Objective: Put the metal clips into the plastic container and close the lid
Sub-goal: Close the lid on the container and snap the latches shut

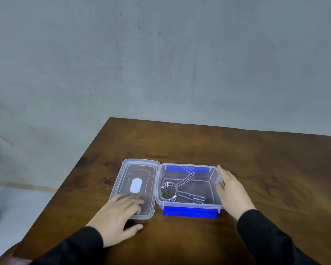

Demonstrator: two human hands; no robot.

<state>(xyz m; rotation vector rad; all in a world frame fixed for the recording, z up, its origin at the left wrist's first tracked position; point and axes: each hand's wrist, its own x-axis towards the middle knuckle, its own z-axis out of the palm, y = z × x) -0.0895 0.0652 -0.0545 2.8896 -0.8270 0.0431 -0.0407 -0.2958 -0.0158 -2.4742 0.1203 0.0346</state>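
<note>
— Surface? 
— Brown wooden table [237,159] against a grey wall [161,54].

— Item one? 
— Clear box [217,174], open, with blue latches [190,212] on its near and far sides. Metal clips [180,190] lie inside, just left of the right hand [232,192].

— That hand? 
— Flat, fingers extended, palm pressed to the box's right wall; it grasps nothing.

— Item two? 
— Lid [136,170], laid flat, touching the box's left edge, white label up.

— Other hand? 
— Left hand [118,213] spread, fingers resting on the lid's near end, thumb on the table.
</note>
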